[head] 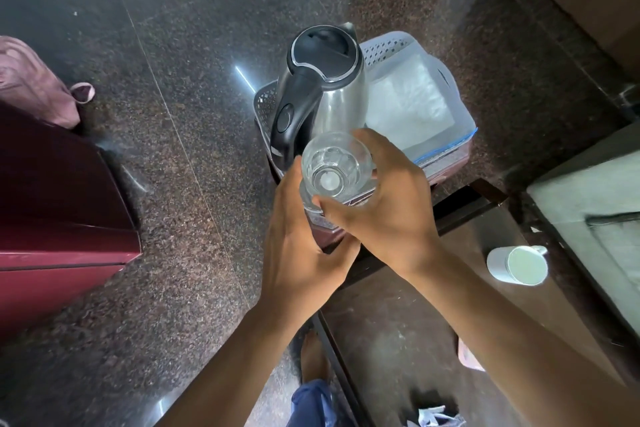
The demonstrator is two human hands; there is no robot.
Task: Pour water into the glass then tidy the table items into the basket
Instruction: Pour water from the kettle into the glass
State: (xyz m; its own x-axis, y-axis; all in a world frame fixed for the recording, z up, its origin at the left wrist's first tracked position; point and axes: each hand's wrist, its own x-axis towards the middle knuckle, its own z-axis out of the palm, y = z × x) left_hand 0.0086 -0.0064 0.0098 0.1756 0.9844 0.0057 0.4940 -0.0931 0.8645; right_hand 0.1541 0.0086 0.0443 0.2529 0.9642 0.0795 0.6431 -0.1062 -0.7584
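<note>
A clear drinking glass (334,166) is held upright above the near edge of the basket, with a little water in its bottom. My right hand (388,204) grips it from the right side, thumb and fingers curled round its wall. My left hand (301,236) cups its lower part from the left. Behind it a steel electric kettle (329,87) with a black lid and handle stands inside the white perforated basket (391,45). A white folded cloth in a clear bag (412,104) lies in the basket's right half.
The basket rests on a dark low table (408,329) over a granite floor (173,114). A white mug (519,265) lies on its side at the table's right. A maroon cabinet (59,211) and a pink bag (31,80) are at the left. My foot (313,357) shows below.
</note>
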